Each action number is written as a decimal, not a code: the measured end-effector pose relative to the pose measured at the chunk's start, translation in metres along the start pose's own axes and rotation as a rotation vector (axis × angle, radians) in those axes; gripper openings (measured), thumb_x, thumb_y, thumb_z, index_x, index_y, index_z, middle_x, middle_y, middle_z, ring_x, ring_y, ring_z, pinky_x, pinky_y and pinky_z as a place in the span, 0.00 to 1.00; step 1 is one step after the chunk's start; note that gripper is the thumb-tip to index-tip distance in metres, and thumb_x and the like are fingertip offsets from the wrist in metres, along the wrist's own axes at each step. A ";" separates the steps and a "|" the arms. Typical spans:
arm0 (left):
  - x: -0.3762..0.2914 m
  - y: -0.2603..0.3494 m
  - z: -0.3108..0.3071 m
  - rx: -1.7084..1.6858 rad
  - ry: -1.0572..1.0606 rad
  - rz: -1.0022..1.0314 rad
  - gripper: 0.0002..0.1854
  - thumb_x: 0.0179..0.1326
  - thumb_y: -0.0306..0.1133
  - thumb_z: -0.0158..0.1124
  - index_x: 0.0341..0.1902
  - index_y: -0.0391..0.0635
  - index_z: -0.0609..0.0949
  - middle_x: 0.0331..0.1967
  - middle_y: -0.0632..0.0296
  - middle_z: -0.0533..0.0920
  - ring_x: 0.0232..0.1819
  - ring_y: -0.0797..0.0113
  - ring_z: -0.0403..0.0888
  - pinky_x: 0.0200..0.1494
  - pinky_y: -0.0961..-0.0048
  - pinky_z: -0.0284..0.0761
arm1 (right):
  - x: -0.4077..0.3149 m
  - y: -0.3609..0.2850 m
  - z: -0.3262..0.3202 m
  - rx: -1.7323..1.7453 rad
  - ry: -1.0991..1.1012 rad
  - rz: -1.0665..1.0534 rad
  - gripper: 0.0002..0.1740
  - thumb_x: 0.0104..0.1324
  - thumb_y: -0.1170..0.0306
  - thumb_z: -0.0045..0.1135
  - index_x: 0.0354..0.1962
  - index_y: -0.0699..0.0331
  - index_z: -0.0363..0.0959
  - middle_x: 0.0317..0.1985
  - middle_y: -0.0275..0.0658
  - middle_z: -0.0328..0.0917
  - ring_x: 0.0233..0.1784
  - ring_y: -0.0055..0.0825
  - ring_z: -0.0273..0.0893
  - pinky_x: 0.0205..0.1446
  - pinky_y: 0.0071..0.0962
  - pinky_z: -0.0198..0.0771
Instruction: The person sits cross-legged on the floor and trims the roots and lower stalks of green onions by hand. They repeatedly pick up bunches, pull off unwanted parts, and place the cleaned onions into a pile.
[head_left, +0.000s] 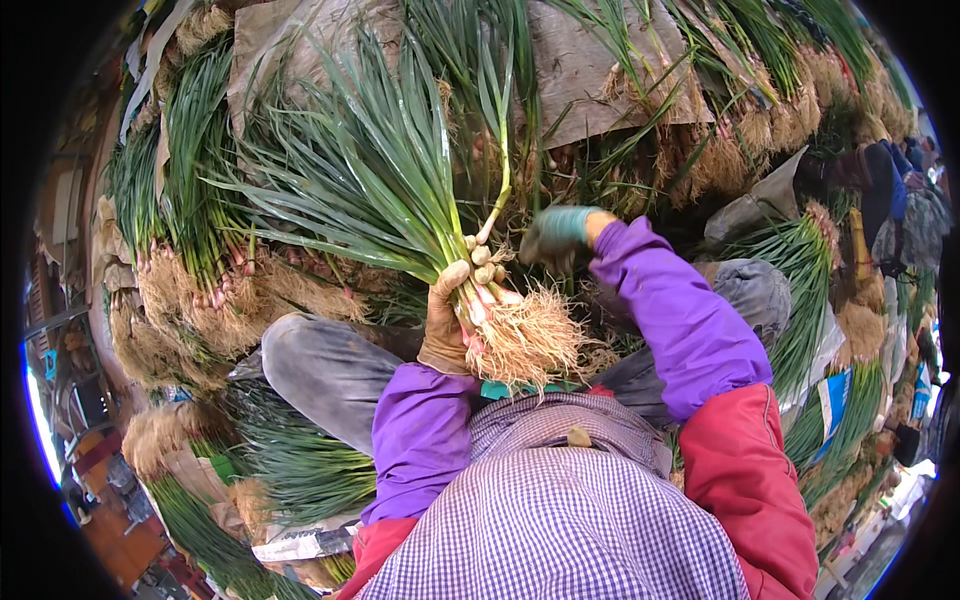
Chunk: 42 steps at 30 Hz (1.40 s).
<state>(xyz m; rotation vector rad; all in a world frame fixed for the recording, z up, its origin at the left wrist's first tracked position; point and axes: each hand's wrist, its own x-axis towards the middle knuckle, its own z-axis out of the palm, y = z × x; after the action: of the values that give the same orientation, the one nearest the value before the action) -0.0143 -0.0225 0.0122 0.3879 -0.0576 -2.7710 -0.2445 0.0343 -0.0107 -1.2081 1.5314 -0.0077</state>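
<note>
My left hand (447, 319), in a tan glove, grips a bunch of green garlic (397, 187) around its lower stems. Long leaves fan up and left from it, and a thick tuft of pale roots (532, 337) hangs over my lap. The glove's fingertips press along the near side of the pinkish stem bases. One stem (501, 199) leans apart on the right of the bunch. My right hand (559, 236), in a dark glove with a teal cuff, is right of the stems, apart from them. Motion blurs its fingers, so their grip is unclear.
More green garlic (199, 187) with dense roots lies along the left. Woven sacking (607, 67) covers part of the heap ahead. Bundles lie at right (787, 285) and lower left (315, 457). My bent knees (322, 364) flank the bunch. Another person (892, 187) is at far right.
</note>
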 end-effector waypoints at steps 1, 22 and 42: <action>0.001 -0.001 -0.001 0.005 -0.059 0.000 0.20 0.59 0.26 0.59 0.56 0.37 0.70 0.38 0.61 0.74 0.37 0.73 0.76 0.54 0.69 0.76 | -0.004 -0.006 0.019 0.264 -0.187 0.011 0.15 0.61 0.64 0.59 0.43 0.63 0.78 0.40 0.39 0.82 0.35 0.31 0.80 0.43 0.32 0.76; 0.000 0.000 -0.017 -0.051 -0.085 -0.165 0.37 0.59 0.29 0.61 0.70 0.35 0.57 0.42 0.59 0.78 0.47 0.64 0.77 0.55 0.57 0.76 | 0.029 0.006 -0.023 0.109 1.071 0.551 0.20 0.61 0.53 0.54 0.41 0.60 0.76 0.37 0.46 0.81 0.42 0.43 0.80 0.47 0.39 0.73; -0.010 0.005 -0.023 0.224 0.080 -0.015 0.29 0.56 0.24 0.58 0.64 0.36 0.65 0.47 0.53 0.77 0.44 0.64 0.79 0.47 0.45 0.81 | 0.015 -0.039 0.046 -0.205 1.049 0.094 0.20 0.67 0.56 0.46 0.32 0.60 0.81 0.32 0.45 0.81 0.40 0.39 0.79 0.45 0.39 0.72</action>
<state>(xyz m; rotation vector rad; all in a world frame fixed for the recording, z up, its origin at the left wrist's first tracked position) 0.0022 -0.0234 -0.0072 0.5567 -0.3497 -2.7680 -0.1825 0.0322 -0.0156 -1.3675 2.5379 -0.5021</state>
